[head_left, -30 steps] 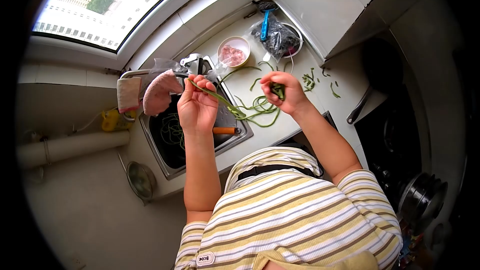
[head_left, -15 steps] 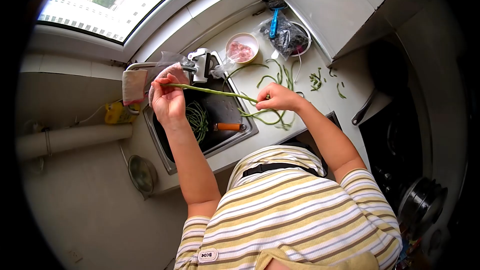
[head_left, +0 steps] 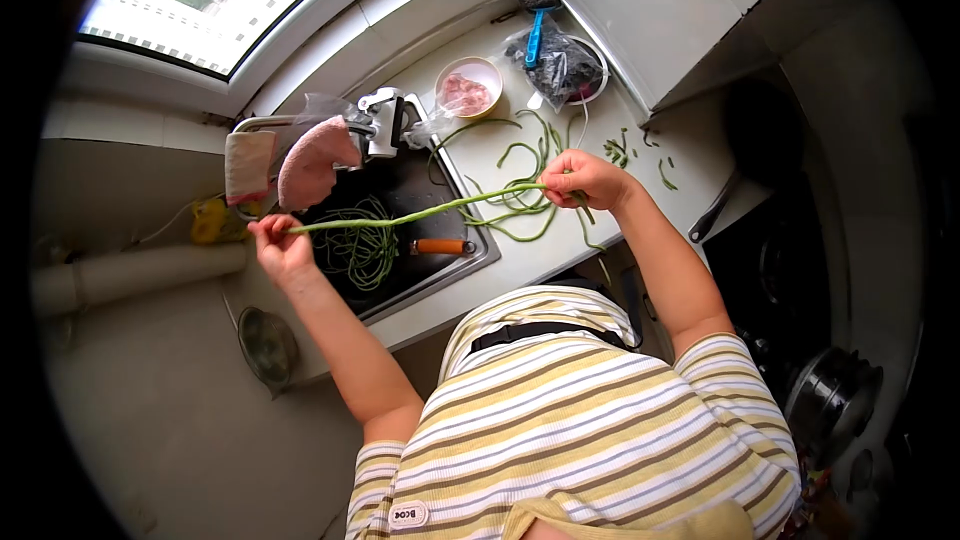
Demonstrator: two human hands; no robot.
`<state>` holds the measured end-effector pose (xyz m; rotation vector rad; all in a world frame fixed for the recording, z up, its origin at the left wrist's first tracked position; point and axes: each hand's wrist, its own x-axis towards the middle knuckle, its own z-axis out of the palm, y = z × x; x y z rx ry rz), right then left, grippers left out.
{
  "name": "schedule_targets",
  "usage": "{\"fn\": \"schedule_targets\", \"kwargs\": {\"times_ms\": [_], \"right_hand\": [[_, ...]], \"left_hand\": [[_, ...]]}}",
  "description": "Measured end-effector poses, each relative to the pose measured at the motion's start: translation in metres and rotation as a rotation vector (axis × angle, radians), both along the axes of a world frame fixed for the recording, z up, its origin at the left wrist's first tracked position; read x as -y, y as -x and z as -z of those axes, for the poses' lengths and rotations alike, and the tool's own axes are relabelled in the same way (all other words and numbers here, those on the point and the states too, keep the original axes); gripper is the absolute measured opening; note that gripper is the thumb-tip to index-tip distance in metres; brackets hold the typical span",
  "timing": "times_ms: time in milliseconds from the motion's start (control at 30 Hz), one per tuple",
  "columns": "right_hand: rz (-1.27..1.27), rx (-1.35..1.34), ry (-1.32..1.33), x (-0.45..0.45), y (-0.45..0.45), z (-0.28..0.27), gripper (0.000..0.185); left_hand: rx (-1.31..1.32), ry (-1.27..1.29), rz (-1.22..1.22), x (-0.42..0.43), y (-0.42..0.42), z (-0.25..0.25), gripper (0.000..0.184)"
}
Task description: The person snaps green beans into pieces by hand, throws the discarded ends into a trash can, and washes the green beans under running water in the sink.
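A long green bean (head_left: 420, 213) is stretched between my two hands above the sink (head_left: 487, 258). My left hand (head_left: 283, 245) pinches one end, at the sink's left side. Over the counter edge, my right hand (head_left: 585, 183) is closed around the other end, and bean pieces hang below its fingers. A tangle of long beans (head_left: 360, 245) lies in the sink, next to a peeler-like tool with an orange handle (head_left: 440, 246). More loose long beans (head_left: 525, 150) are spread over the counter behind my right hand.
A bowl of pinkish meat (head_left: 466, 92) and a container lined with a black bag (head_left: 565, 75) stand at the back. Short bean pieces (head_left: 618, 152) lie on the counter. Pink cloths (head_left: 318, 162) hang by the faucet (head_left: 383, 122). A dark pan (head_left: 765, 140) is at right.
My left hand has moved left and down, drawing the bean out longer. My right hand has shifted slightly right and up, with more bean ends hanging from it. The view has moved a little.
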<state>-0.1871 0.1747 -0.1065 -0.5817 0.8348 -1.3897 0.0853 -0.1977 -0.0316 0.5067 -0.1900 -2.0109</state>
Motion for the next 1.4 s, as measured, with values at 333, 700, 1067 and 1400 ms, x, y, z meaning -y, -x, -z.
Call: {"fn": "schedule_targets", "kwargs": {"times_ms": [333,700,1067,1400], "right_hand": [[0.05,0.108,-0.139,0.037,-0.04,-0.039,0.032],[0.115,0.195,-0.118,0.022,-0.056,-0.063,0.034],[0.886,-0.962,-0.284,0.051,-0.079,-0.008,0.028],[0.75,0.165,-0.368,-0.049,-0.028,0.039,0.015]], "left_hand": [[1.003,1.094,0.798,-0.157,0.077,-0.042,0.019],[0.953,1.369,0.686,-0.189,0.081,-0.04,0.014],[1.276,1.478,0.546,-0.214,0.061,-0.008,0.009],[1.833,1.648,0.106,-0.072,-0.027,0.069,0.008]]}}
